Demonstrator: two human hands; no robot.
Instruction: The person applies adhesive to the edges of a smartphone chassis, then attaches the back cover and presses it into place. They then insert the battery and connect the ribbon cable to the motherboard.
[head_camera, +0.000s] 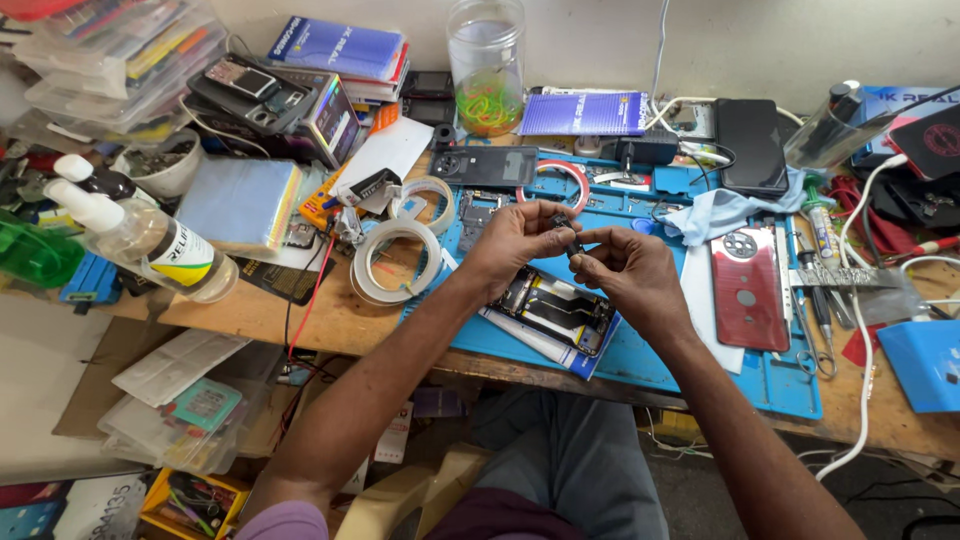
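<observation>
Hands meet just above the opened black phone chassis (556, 310) on the blue silicone mat (700, 350). My left hand (515, 240) and right hand (625, 268) both pinch one tiny dark component (568, 240). Risk: a slip drops it into the open board.

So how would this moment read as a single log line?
left hand: pinching small dark part | right hand: pinching small part too | below: opened phone on blue repair mat | red back cover beside
</observation>
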